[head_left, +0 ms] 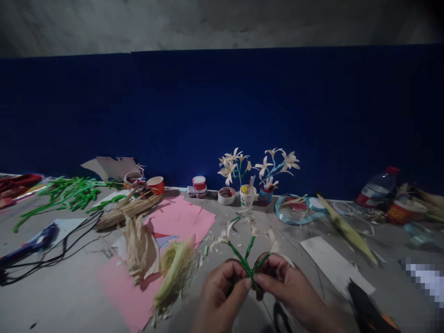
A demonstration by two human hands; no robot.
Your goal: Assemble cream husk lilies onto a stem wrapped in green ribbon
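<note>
Low in the middle of the head view, my left hand [227,293] and my right hand [286,282] pinch the green stems of a handmade flower spray [244,262] between thumbs and fingers. Its wrapped stems branch upward from where my fingertips meet. Pale, dry-looking petals top the branches, and some of them lie close above my right fingers. Part of the stem base is hidden behind my fingers. Just below my hands, a dark scissors handle [281,319] rests on the table.
Pink paper sheets [183,215], corn husks [140,247] and a glue gun [38,243] lie left. Two cups hold finished flowers [231,166] at the back. Right are blue ribbon [282,217], white card [336,263], a plastic bottle [376,187] and a black-handled tool [367,307].
</note>
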